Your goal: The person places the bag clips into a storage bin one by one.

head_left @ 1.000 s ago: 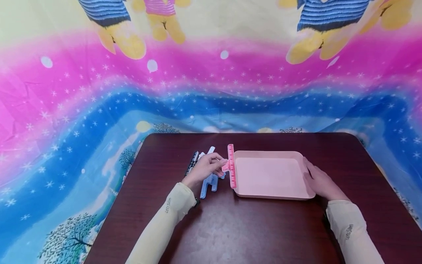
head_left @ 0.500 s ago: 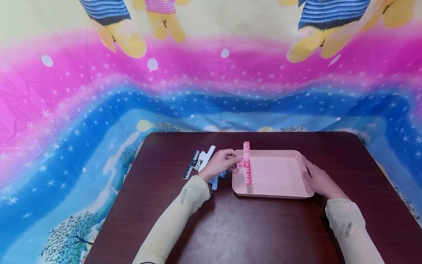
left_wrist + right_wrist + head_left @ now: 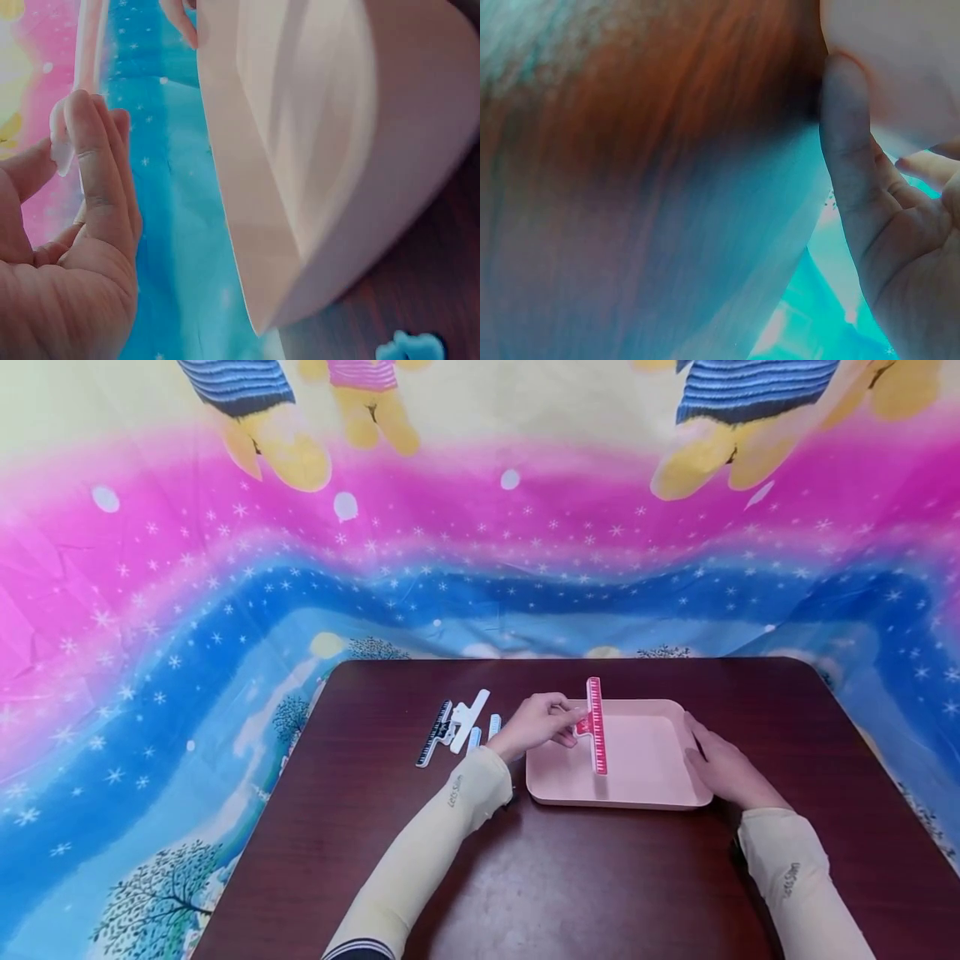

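In the head view my left hand (image 3: 538,727) pinches a pink long-jawed clip (image 3: 596,727) with a piano-key pattern by its handle. The clip stands lengthwise over the pale pink tray (image 3: 543,794), above its left half. The left wrist view shows the thumb and fingertips of my left hand (image 3: 90,202) meeting on the clip's whitish handle (image 3: 63,159). My right hand (image 3: 731,768) rests against the tray's right side, fingers fairly straight. Close up in the right wrist view, the thumb (image 3: 845,112) of that hand touches the tray's outer wall (image 3: 900,67).
Left of the tray, on the dark brown table (image 3: 600,877), lie a black-and-white piano-key clip (image 3: 433,735), a white clip (image 3: 469,722) and light blue clip parts (image 3: 494,725), partly hidden behind my left forearm. A colourful printed cloth (image 3: 480,527) hangs behind the table.
My left hand has moved to the right with the pink clip, from the tray's left edge to over its inside. My right hand stays at the tray's right side.
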`<state>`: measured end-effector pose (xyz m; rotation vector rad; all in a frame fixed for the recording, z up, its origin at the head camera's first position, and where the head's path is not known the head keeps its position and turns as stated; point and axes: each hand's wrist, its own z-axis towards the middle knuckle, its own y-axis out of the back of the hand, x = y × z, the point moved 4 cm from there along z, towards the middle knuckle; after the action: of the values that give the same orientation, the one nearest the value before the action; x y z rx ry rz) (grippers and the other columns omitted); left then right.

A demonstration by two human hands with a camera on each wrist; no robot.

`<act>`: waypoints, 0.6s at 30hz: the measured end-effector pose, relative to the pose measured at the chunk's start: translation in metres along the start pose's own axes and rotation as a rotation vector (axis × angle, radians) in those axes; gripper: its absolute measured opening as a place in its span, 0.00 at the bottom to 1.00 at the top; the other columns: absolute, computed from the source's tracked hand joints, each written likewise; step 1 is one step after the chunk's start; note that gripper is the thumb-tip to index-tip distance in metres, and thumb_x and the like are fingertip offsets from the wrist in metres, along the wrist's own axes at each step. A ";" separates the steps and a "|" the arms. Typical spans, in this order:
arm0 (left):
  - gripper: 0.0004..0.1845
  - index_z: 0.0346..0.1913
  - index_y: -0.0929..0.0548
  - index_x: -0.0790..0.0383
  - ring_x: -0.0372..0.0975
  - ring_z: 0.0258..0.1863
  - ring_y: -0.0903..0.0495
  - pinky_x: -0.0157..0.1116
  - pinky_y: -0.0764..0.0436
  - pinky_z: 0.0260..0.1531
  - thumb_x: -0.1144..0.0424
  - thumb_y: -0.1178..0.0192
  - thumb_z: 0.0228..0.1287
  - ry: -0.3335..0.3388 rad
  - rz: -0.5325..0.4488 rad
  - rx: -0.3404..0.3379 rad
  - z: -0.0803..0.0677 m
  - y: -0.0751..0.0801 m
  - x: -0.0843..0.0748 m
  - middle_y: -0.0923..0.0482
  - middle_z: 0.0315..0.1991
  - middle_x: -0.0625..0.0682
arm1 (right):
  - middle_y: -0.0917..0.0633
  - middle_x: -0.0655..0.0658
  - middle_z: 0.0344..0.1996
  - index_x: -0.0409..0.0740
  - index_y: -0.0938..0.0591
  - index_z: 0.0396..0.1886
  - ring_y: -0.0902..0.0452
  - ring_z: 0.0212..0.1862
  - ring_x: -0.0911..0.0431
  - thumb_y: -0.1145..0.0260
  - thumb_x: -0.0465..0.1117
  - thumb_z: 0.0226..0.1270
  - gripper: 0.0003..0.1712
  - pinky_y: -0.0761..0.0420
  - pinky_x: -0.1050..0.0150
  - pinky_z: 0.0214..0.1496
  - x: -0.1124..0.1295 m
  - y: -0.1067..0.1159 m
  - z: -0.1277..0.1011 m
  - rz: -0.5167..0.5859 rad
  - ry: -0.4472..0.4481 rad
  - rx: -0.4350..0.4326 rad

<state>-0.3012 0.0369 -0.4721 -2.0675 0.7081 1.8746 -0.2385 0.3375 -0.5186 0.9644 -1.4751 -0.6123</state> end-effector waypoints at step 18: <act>0.12 0.40 0.15 0.62 0.41 0.27 0.11 0.43 0.11 0.45 0.55 0.32 0.71 0.050 0.052 0.056 0.036 -0.034 -0.009 0.12 0.41 0.69 | 0.49 0.21 0.78 0.39 0.60 0.84 0.51 0.77 0.23 0.47 0.43 0.82 0.43 0.44 0.26 0.74 -0.003 0.002 0.001 0.009 -0.045 0.022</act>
<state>-0.3150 0.0851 -0.4722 -2.0861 0.8243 1.8139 -0.2401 0.3402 -0.5189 0.9657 -1.5282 -0.6158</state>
